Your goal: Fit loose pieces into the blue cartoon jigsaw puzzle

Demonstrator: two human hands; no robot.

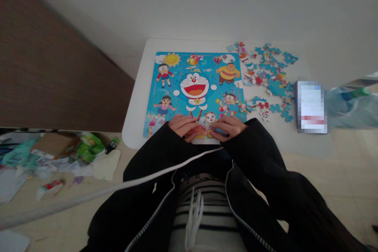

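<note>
A blue cartoon jigsaw puzzle [193, 86] lies on a white table [132, 126], its picture largely assembled. Both of my hands meet at its lower edge. My left hand [185, 126] has its fingers bent inward over the bottom middle. My right hand [228, 126] has its thumb and fingers closed around a piece with a small yellow figure [210, 126], just under the big cartoon cat. The tips of my left fingers are close to that piece; whether they hold anything is too small to tell.
Loose puzzle pieces [276, 82] are spread right of the puzzle. A phone [312, 106] lies beyond them, beside a clear plastic bottle [354, 106]. A white cable [118, 187] crosses before my body. Bags and clutter [59, 149] cover the floor at left.
</note>
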